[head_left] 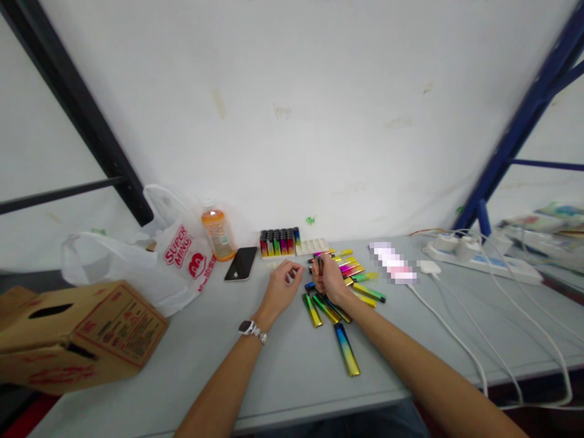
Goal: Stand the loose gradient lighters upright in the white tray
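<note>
Evidently the right hand (329, 280) had its grip closed around a lighter (320, 263), whose dark end peeped out while the fingers hid most of the rest. The left hand (283, 286) sat just beside it, fingers loosely rounded, a gap showing inside the curl; its grip was slack and open. A watch (253, 330) with a silvery link band circled that wrist.

Around and under the right hand, slim, glossy loose lighters (326, 309) fanned over the smooth grey tabletop (283, 380), their metallic skins sliding from green, blue or magenta into yellow. One blue-to-yellow lighter (347, 351) lay apart, nearer the front edge. Behind the hands, upright lighters (277, 243) with dark tops stood packed in rows, right beside a pale, gridded tray (312, 246).

To the left lay a flat, glassy black phone (241, 264), near a translucent bottle (219, 234) of orange liquid, a crinkled white plastic bag (176, 283) with red print, and a boxy brown cardboard carton (114, 331). Rightward, a white power strip (488, 261) trailed thin, rubbery-looking cables (449, 316).
</note>
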A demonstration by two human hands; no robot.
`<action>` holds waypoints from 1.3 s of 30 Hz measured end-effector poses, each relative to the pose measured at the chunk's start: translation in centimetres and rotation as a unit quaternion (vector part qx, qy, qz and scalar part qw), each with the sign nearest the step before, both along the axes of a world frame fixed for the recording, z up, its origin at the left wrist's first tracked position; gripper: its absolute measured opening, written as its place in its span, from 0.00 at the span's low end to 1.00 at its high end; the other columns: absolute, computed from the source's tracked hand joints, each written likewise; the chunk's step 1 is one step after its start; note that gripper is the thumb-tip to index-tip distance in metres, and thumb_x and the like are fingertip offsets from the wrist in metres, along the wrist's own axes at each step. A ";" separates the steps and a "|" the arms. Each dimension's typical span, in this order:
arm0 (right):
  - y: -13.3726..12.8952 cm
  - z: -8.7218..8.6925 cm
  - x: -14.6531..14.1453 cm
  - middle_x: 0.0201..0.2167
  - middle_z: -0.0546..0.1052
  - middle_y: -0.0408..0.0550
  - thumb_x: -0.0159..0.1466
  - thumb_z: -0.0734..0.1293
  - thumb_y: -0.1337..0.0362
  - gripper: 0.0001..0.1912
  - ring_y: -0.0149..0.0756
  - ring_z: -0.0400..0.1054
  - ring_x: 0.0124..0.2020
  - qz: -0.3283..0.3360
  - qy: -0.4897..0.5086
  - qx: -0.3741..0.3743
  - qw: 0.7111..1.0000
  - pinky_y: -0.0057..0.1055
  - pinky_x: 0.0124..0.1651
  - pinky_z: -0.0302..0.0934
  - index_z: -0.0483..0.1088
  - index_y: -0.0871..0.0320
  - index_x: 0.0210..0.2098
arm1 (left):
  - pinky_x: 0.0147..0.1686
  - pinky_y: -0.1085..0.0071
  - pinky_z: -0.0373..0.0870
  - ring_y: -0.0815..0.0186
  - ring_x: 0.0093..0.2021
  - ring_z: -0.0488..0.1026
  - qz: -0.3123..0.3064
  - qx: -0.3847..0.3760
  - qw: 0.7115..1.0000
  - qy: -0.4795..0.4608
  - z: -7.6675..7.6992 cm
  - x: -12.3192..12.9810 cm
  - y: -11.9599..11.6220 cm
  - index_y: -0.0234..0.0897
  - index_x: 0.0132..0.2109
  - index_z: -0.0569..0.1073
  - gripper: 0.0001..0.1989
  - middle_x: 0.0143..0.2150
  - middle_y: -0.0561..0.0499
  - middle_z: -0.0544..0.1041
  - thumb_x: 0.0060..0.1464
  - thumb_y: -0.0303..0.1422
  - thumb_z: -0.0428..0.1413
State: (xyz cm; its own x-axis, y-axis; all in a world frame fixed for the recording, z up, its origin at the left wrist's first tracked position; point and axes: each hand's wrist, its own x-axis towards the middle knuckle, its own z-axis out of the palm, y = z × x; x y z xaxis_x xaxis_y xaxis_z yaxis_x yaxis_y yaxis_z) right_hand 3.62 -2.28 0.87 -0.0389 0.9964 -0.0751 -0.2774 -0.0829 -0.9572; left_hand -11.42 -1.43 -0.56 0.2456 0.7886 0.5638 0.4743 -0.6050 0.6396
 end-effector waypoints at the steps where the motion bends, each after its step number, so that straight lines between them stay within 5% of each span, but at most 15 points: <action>1: 0.1 -0.1 0.0 0.11 0.50 0.34 0.65 0.53 0.46 0.25 0.24 0.40 0.11 -0.016 -0.004 0.006 1.000 0.24 0.15 0.33 0.53 0.54 0.18 | 0.30 0.74 0.64 0.70 0.31 0.69 0.000 -0.001 1.000 0.001 0.0 0.0 0.0 0.37 0.37 0.75 0.09 0.32 0.53 0.74 0.62 0.35 0.52; 6: 0.2 -0.3 0.0 0.13 0.50 0.32 0.62 0.57 0.39 0.27 0.24 0.40 0.13 0.011 0.040 -0.001 0.999 0.23 0.16 0.35 0.63 0.56 0.25 | 0.29 0.74 0.63 0.70 0.31 0.68 0.000 -0.011 1.000 0.010 0.2 0.0 -0.1 0.37 0.36 0.75 0.09 0.32 0.52 0.74 0.61 0.35 0.53; 9: 0.3 -0.5 0.1 0.16 0.55 0.32 0.59 0.61 0.36 0.28 0.25 0.46 0.15 0.036 0.057 0.052 0.996 0.23 0.19 0.47 0.68 0.56 0.35 | 0.29 0.74 0.63 0.70 0.30 0.69 -0.007 -0.016 1.000 0.009 0.0 -0.1 -0.1 0.37 0.37 0.75 0.09 0.33 0.52 0.74 0.62 0.35 0.52; 12: 0.7 -0.6 0.5 0.20 0.63 0.35 0.60 0.65 0.41 0.23 0.27 0.57 0.21 0.014 -0.002 0.135 0.991 0.26 0.27 0.56 0.70 0.56 0.37 | 0.29 0.74 0.63 0.70 0.31 0.69 -0.010 -0.016 1.000 0.011 -0.2 -0.2 0.1 0.37 0.37 0.75 0.09 0.33 0.52 0.74 0.62 0.34 0.52; 19: 4.0 0.1 2.0 0.31 0.76 0.45 0.57 0.71 0.48 0.18 0.34 0.67 0.33 -0.066 -0.174 0.254 0.949 0.31 0.39 0.61 0.72 0.58 0.32 | 0.32 0.74 0.64 0.69 0.32 0.68 -0.015 -0.017 1.000 0.012 -0.7 -0.3 0.5 0.37 0.35 0.74 0.07 0.32 0.52 0.73 0.61 0.31 0.53; 23: 5.5 0.4 1.6 0.26 0.76 0.42 0.60 0.67 0.45 0.20 0.33 0.68 0.27 -0.046 -0.116 0.242 0.962 0.30 0.32 0.62 0.66 0.54 0.40 | 0.32 0.73 0.63 0.69 0.31 0.68 -0.018 -0.027 0.999 0.012 -0.7 -0.4 0.4 0.36 0.35 0.74 0.08 0.32 0.52 0.73 0.61 0.32 0.53; 27: 6.2 0.3 0.9 0.16 0.61 0.31 0.60 0.65 0.40 0.23 0.27 0.53 0.15 -0.024 -0.046 0.172 0.984 0.25 0.20 0.50 0.64 0.52 0.42 | 0.32 0.73 0.63 0.70 0.30 0.68 -0.019 -0.037 0.999 0.012 -0.5 -0.5 0.2 0.36 0.35 0.74 0.08 0.32 0.53 0.72 0.61 0.32 0.52; 32: 7.4 -0.3 0.2 0.19 0.60 0.34 0.59 0.62 0.37 0.28 0.27 0.53 0.18 -0.010 -0.016 0.134 0.991 0.25 0.21 0.50 0.68 0.54 0.45 | 0.32 0.73 0.63 0.69 0.31 0.68 -0.025 -0.043 0.999 0.012 -0.4 -0.6 0.0 0.36 0.35 0.74 0.09 0.32 0.52 0.72 0.61 0.33 0.52; 35: 8.6 -0.4 0.2 0.22 0.66 0.37 0.58 0.66 0.41 0.24 0.29 0.60 0.23 -0.062 -0.120 0.211 0.968 0.27 0.27 0.56 0.72 0.56 0.39 | 0.33 0.73 0.63 0.69 0.31 0.68 -0.023 -0.048 0.998 0.015 -0.4 -0.6 0.2 0.36 0.35 0.75 0.09 0.32 0.52 0.73 0.61 0.33 0.52; 39: 10.9 0.2 0.7 0.34 0.77 0.47 0.58 0.70 0.51 0.16 0.34 0.67 0.33 -0.111 -0.276 0.327 0.897 0.33 0.41 0.63 0.77 0.57 0.35 | 0.35 0.72 0.65 0.68 0.32 0.69 -0.021 -0.058 0.998 0.028 -0.5 -0.6 0.2 0.36 0.35 0.75 0.08 0.33 0.51 0.74 0.60 0.32 0.53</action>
